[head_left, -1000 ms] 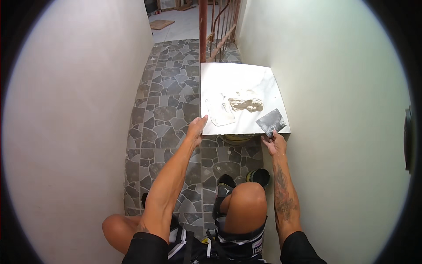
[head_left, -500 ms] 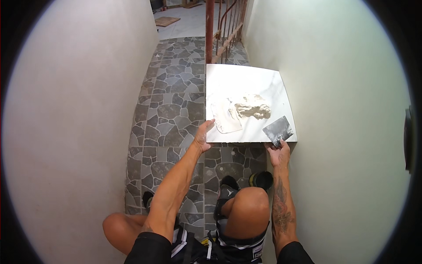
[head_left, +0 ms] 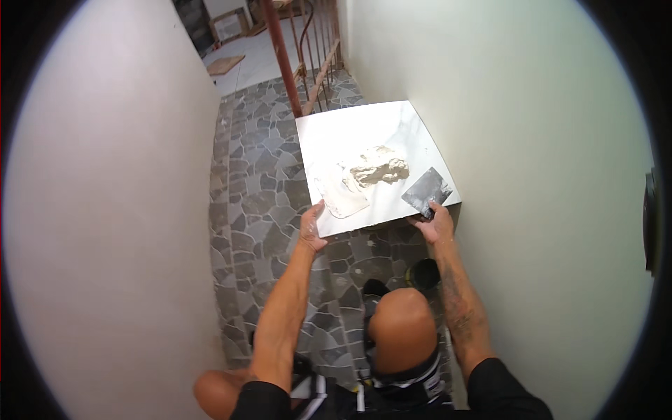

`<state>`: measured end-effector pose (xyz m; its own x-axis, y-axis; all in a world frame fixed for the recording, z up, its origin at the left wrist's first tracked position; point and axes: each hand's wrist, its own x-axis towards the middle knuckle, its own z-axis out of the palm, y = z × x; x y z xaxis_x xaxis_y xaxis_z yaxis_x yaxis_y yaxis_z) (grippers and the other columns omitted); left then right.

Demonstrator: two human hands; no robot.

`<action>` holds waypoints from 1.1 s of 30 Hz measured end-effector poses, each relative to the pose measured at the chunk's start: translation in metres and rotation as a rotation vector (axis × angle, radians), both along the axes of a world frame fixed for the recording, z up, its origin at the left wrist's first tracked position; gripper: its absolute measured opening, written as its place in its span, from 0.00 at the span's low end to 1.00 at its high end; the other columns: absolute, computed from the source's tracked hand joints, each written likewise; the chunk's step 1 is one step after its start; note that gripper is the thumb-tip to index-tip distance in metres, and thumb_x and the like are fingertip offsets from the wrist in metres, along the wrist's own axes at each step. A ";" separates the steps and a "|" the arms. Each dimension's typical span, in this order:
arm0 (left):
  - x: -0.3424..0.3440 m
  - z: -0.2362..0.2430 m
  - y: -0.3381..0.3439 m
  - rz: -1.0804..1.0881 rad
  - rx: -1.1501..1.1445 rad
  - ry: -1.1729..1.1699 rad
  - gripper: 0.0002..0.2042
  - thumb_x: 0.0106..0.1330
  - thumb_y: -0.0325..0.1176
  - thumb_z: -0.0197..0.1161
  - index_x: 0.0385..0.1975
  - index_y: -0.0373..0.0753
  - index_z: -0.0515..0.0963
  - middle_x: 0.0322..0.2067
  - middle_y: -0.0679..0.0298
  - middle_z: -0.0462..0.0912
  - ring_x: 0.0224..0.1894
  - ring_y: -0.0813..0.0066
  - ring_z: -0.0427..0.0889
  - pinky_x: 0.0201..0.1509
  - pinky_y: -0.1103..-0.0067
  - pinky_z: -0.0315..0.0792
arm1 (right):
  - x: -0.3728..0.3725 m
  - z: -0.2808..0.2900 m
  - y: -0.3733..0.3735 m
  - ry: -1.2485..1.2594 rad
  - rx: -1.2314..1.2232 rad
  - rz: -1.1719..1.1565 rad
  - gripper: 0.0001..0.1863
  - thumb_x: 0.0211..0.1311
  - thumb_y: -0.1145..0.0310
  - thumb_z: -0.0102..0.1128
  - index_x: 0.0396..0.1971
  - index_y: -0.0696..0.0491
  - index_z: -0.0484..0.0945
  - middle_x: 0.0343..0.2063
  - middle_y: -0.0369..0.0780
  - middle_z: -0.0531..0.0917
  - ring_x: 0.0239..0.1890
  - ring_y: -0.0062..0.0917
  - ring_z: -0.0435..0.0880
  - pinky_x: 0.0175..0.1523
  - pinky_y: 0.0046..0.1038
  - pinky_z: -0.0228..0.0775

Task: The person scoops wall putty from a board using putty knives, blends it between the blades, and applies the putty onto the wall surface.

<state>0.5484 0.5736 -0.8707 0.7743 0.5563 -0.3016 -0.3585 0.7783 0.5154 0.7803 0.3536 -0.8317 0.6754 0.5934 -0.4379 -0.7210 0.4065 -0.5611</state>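
Observation:
A square white tile (head_left: pixel 364 126) with faint grey marbling lies across both my hands. At its near left corner my left hand (head_left: pixel 312 227) is closed on the edge, thumb on top. My right hand (head_left: pixel 435 222) is closed on the near right edge; its thumb presses a dark grey, smeared scraper blade (head_left: pixel 425 190) flat on the tile, and its other fingers are mostly hidden underneath. Lumpy cream putty (head_left: pixel 381 168) is heaped in the tile's middle. Beside the heap, near my left hand, rests a pale, flat, putty-coated scraper (head_left: pixel 346 203).
Pale walls (head_left: pixel 119 210) (head_left: pixel 546 210) close in on both sides; the right one is close to the tile. Stone-patterned floor (head_left: pixel 259 189) runs between them. A rusty red metal railing (head_left: pixel 283 63) stands beyond the tile. A dark round container (head_left: pixel 422 274) sits beside my knee.
The tile, with the putty and scrapers on it, has shifted left in view and tilted, its right side now higher. The view has also turned; both hands keep their hold.

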 end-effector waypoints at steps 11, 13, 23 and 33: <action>0.011 0.009 0.001 -0.005 0.034 -0.046 0.23 0.67 0.40 0.53 0.59 0.36 0.66 0.52 0.56 0.77 0.52 0.57 0.79 0.58 0.57 0.72 | 0.000 0.007 0.016 -0.126 0.041 -0.127 0.25 0.61 0.69 0.49 0.57 0.63 0.61 0.52 0.51 0.71 0.55 0.47 0.73 0.57 0.64 0.62; 0.011 0.013 0.001 0.015 0.023 -0.048 0.23 0.67 0.39 0.53 0.59 0.35 0.66 0.53 0.55 0.77 0.52 0.56 0.79 0.58 0.57 0.72 | 0.002 0.007 0.016 -0.126 0.015 -0.117 0.26 0.61 0.71 0.48 0.59 0.63 0.60 0.53 0.50 0.71 0.56 0.46 0.72 0.58 0.62 0.63; 0.002 0.031 -0.009 -0.003 -0.053 -0.051 0.22 0.68 0.39 0.52 0.59 0.35 0.66 0.54 0.56 0.76 0.54 0.57 0.78 0.60 0.58 0.70 | -0.005 0.017 0.016 -0.096 -0.100 -0.160 0.20 0.61 0.69 0.51 0.52 0.61 0.67 0.48 0.46 0.73 0.52 0.41 0.75 0.54 0.61 0.65; 0.006 0.022 -0.011 0.138 0.100 0.044 0.26 0.67 0.45 0.56 0.59 0.35 0.66 0.53 0.59 0.77 0.53 0.64 0.78 0.58 0.67 0.71 | -0.007 0.036 0.009 -0.074 -0.228 -0.085 0.20 0.62 0.67 0.55 0.51 0.60 0.68 0.45 0.50 0.75 0.48 0.43 0.76 0.53 0.56 0.69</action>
